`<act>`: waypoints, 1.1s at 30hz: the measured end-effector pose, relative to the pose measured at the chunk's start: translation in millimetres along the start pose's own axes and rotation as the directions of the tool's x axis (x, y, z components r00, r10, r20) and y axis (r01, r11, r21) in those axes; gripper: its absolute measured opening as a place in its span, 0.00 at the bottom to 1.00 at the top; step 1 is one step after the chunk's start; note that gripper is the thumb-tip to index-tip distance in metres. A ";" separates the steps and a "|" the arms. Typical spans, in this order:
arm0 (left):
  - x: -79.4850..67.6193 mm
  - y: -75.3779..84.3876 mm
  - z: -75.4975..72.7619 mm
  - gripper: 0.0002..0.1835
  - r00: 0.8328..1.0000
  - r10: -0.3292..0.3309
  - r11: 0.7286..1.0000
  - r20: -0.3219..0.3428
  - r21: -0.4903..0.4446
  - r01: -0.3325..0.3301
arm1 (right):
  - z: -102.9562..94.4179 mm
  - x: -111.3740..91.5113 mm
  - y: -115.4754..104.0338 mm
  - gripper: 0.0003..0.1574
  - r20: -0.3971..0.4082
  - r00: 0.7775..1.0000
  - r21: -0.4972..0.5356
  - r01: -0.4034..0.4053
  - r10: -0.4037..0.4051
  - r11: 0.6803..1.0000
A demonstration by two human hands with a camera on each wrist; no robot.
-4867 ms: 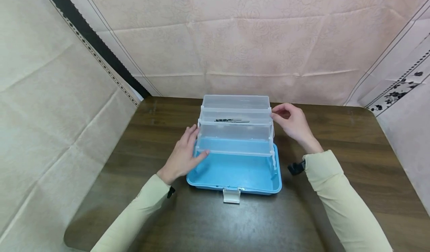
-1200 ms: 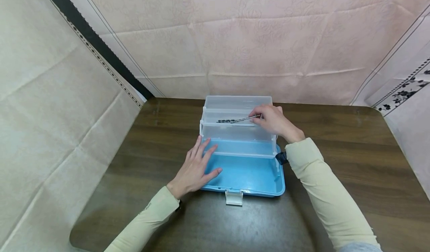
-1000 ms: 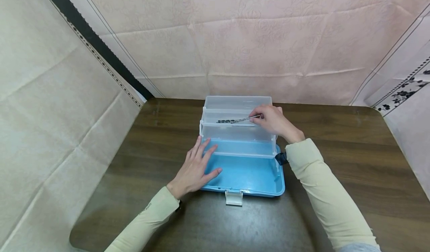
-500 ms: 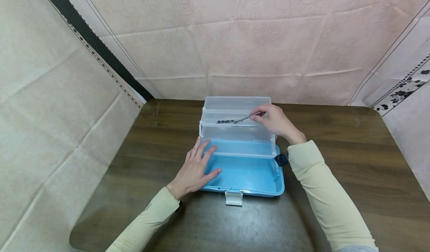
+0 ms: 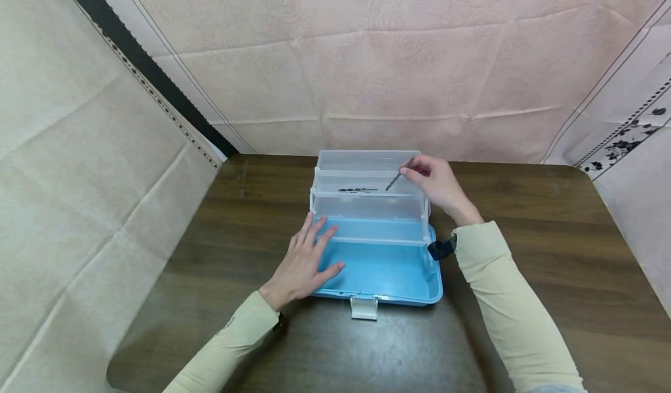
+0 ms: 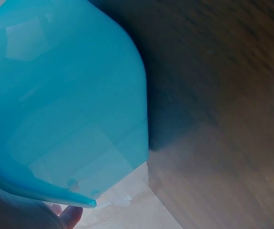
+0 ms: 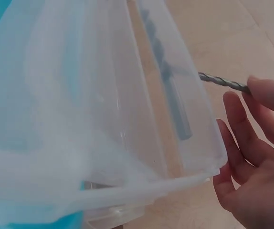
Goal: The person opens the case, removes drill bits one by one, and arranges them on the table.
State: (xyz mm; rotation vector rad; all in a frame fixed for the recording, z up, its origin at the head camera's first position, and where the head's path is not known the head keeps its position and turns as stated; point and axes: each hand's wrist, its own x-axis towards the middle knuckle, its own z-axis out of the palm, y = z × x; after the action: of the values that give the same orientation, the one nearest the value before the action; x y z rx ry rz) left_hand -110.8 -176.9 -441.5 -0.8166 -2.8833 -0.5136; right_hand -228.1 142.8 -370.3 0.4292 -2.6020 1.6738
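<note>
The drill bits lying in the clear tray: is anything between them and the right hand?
Seen from above, nothing visible covers the lying drill bits. Sideways, the clear tray's wall stands between them and the right hand, which pinches another drill bit.

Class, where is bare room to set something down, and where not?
Bare: table right of the right sleeve and before the latch; inside the blue box, right of the left hand. Crowded: the clear tray, where drill bits lie and the right hand pinches another bit.
</note>
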 end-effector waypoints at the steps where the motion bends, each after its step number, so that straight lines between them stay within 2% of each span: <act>1: 0.1 0.3 0.0 0.42 1.000 0.000 1.000 0.001 -0.001 0.000 | -0.4 -0.3 0.4 0.15 -0.017 1.000 0.028 -0.013 0.014 1.000; 6: 0.6 1.0 1.0 0.42 1.000 -0.004 1.000 0.004 -0.003 0.004 | -3.6 -1.3 1.3 0.19 -0.086 0.992 0.144 -0.076 0.089 0.987; 12: 1.0 2.0 2.0 0.42 1.000 -0.006 1.000 0.007 -0.002 0.006 | -9.2 -2.8 0.7 0.21 -0.107 0.985 0.252 -0.105 0.136 0.962; 14: 1.1 2.4 2.2 0.42 1.000 -0.006 1.000 0.005 -0.003 0.006 | -11.0 -3.2 0.3 0.20 -0.113 0.981 0.303 -0.116 0.156 0.946; 17: 1.2 2.4 3.0 0.42 1.000 -0.004 1.000 0.000 -0.007 0.004 | -14.2 -3.9 0.1 0.14 -0.115 0.975 0.431 -0.124 0.191 0.894; 21: 0.8 1.1 3.8 0.41 1.000 0.001 1.000 -0.002 -0.011 -0.001 | -19.0 -6.0 -1.3 0.15 -0.070 0.972 0.573 -0.146 0.226 0.806; 22: 0.8 0.5 3.9 0.41 1.000 0.002 1.000 -0.003 -0.011 -0.002 | -20.2 -6.6 -1.6 0.17 -0.052 0.971 0.583 -0.161 0.234 0.796; 28: 0.6 -1.3 1.7 0.41 1.000 0.005 1.000 -0.004 -0.001 -0.005 | -26.1 -9.2 -3.5 0.18 0.041 0.967 0.577 -0.227 0.250 0.784; 33: 0.5 -1.7 -0.2 0.41 1.000 0.002 1.000 0.004 -0.003 -0.002 | -33.1 -13.3 -6.3 0.11 0.089 0.971 0.596 -0.229 0.220 0.770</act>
State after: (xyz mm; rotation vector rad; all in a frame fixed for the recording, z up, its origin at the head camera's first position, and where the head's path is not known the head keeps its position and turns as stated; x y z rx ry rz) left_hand -112.1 -178.1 -441.7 -0.8224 -2.8860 -0.5165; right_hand -218.2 172.9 -352.8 0.1226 -2.1231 2.5914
